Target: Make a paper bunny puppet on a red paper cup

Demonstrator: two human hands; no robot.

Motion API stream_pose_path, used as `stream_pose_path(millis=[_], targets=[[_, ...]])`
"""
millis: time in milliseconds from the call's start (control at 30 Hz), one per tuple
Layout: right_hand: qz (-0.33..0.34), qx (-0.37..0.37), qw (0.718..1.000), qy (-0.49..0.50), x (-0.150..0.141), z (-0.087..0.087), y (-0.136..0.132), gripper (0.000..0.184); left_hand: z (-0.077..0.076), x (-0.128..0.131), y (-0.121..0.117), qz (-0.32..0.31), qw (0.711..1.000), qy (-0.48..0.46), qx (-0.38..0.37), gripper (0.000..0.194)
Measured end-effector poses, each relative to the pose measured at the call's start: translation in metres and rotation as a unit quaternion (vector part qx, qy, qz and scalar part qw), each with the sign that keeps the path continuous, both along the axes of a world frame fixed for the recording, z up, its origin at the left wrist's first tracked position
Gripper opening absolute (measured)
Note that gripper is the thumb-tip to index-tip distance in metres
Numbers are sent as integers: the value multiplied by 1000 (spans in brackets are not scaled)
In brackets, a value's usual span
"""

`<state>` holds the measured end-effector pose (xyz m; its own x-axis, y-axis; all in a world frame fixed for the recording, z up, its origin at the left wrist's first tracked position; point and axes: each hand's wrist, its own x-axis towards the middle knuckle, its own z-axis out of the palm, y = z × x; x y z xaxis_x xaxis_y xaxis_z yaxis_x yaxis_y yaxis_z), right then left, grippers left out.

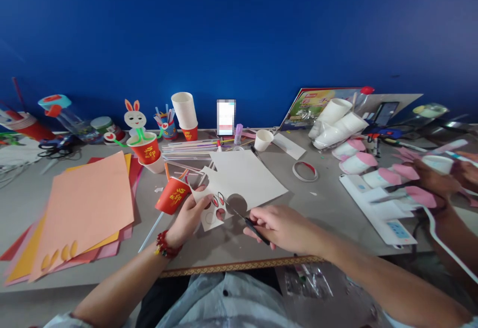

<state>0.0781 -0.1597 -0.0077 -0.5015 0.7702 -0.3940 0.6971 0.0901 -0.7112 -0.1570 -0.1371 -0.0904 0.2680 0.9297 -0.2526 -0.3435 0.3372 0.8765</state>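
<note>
Craft workspace | grey-topped table [284, 228] against plain blue wall [239, 34] | coloured paper sheets [89, 208], stacked white paper cups [184, 111]

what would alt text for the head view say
The right hand holds scissors at a piece of white paper with small drawn shapes, gripped by the left hand. Red cups, a rabbit figure and coloured paper lie around.

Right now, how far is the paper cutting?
Four oval holes look cut in the large peach paper. The left hand grips a small white paper piece; the right hand holds black-handled scissors beside it. Two red drawn ovals there seem uncut, so they apparently remain.
</note>
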Motion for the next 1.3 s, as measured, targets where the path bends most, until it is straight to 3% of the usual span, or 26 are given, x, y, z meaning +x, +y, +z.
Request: stream_pose_path(millis=[167, 267, 433, 567, 733, 1067, 1300], targets=[[9, 12, 1000, -15, -1, 3, 1, 40, 2, 0, -1, -14, 1000, 14, 19, 25], [-2, -40, 999, 30, 0, -4, 5, 39, 1, -1, 0, -15, 1000, 10, 24, 26], [-25, -195, 963, 187, 2, -33, 15, 51, 2, 0, 1, 4, 1000, -11, 11, 29], [-49, -246, 929, 272, -2, -54, 14, 59, 3, 1, 1, 22, 999, -13, -23, 35], [-62, -234, 926, 288, -8, -63, 10, 59, -4, 0, 0, 49, 998, 8, -25, 41], [-89, -203, 936, 272, -13, -70, 5, 54, -4, 0, -2, -25, 1000, 8, 11, 30], [-86, -208, 928, 295, -13, -72, 3, 55, -7, -2, -2, -21, 999, 26, 18, 31]])
